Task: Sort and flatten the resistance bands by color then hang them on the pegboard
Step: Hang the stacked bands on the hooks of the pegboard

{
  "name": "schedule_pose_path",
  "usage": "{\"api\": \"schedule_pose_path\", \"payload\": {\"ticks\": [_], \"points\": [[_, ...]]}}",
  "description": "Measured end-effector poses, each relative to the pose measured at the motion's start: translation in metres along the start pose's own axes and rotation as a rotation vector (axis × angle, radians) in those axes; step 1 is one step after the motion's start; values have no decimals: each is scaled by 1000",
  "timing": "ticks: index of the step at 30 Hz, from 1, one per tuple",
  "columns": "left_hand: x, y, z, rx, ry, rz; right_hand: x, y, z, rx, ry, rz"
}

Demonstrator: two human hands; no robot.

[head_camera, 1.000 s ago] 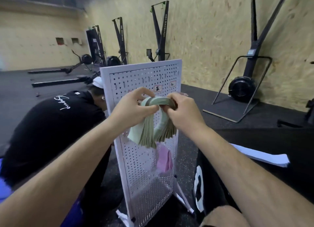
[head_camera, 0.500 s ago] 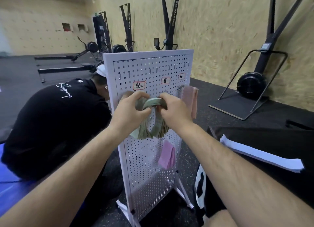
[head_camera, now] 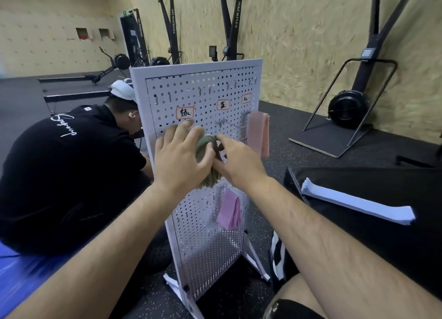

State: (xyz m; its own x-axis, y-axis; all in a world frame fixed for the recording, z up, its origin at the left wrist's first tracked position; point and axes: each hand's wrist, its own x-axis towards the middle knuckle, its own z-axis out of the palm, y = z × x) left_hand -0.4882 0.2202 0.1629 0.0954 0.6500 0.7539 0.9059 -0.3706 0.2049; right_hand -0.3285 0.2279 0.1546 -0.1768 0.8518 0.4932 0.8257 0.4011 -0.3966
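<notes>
Head view: green bands [head_camera: 206, 149], a stacked looped bundle, lie against the pegboard [head_camera: 203, 235] below the green label [head_camera: 185, 112]; left hand [head_camera: 179, 161] covers them, fingers spread and straight; right hand [head_camera: 239, 163] touches the bundle's right edge, pinching or not cannot be told; bundle judged light, limp, rubbery, prone to fanning; best held at the top fold.

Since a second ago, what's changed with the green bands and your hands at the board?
The thick bundle of olive-green resistance bands has moved forward from mid-air up against the white perforated metal pegboard, just under the left label. The left hand has loosened from a curled grip to straight fingers laid over it; the right hand still touches its top, grip unclear. Both pink band sets hang where they were.
</notes>
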Motion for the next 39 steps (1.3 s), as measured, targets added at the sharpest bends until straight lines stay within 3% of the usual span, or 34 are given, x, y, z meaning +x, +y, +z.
{"api": "schedule_pose_path", "payload": {"ticks": [5,8,11,15,20,29,34,39], "points": [[-6,49,7,-7,60,234,-38,26,-35,-107,79,-15],[-19,94,26,-98,32,368,-72,59,-60,-177,77,71],[-33,143,60,-229,-98,390,-108,103,-82,-265,54,220],[-44,205,124,-358,-413,398,-152,163,-102,-327,-10,448],[-53,260,205,-375,-672,472,-193,238,-112,-399,-112,636],[-23,313,321,-155,-951,645,-169,348,-105,-469,-363,684],[-1,321,364,-11,-1194,688,-146,387,-98,-416,-517,731],[7,328,374,-43,-1177,689,-131,402,-103,-370,-536,767]]}}
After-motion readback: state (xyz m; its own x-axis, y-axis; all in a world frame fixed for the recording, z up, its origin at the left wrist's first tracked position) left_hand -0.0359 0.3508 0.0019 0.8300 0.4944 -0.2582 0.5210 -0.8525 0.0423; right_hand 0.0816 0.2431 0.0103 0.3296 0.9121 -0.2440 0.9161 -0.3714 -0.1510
